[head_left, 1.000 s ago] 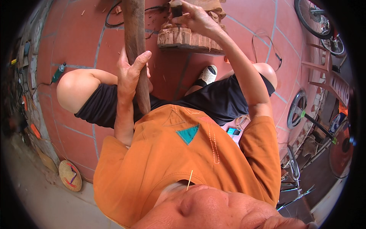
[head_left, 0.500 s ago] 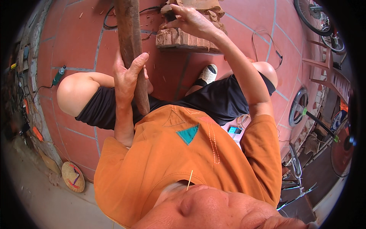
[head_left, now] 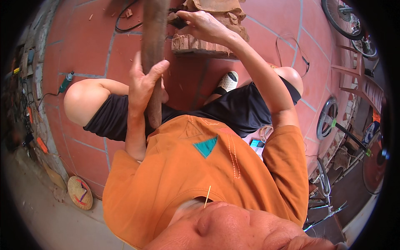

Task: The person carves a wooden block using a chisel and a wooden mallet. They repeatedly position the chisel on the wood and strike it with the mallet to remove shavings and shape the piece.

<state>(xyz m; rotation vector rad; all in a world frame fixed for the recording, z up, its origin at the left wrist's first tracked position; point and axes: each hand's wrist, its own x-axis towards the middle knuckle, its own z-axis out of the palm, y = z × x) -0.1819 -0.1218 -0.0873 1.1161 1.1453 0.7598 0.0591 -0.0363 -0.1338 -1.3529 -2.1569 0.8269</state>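
Note:
My left hand [head_left: 143, 81] is wrapped around a long brown wooden club [head_left: 153, 46], thumb along its side. The club's thick end runs off the upper edge, and its rounded lower end points toward my lap. Up and to the right, my right hand [head_left: 206, 27] is closed on a small dark tool [head_left: 178, 21] whose kind I cannot make out. That tool is at the left side of a carved wood block [head_left: 200, 45] with rough, stepped faces. The club partly covers the area beside it.
Red floor tiles [head_left: 83, 46] carry wood chips and a looped black cable [head_left: 118, 23]. A green power tool [head_left: 66, 82] lies by my left knee. At the right are a plastic chair [head_left: 360, 73] and bicycle wheels [head_left: 339, 21]. A straw hat [head_left: 80, 192] lies lower left.
The club's upper part has swung right, and its lower end has shifted slightly left. My left hand has moved a little right with it. The dark tool has tilted slightly in my right hand.

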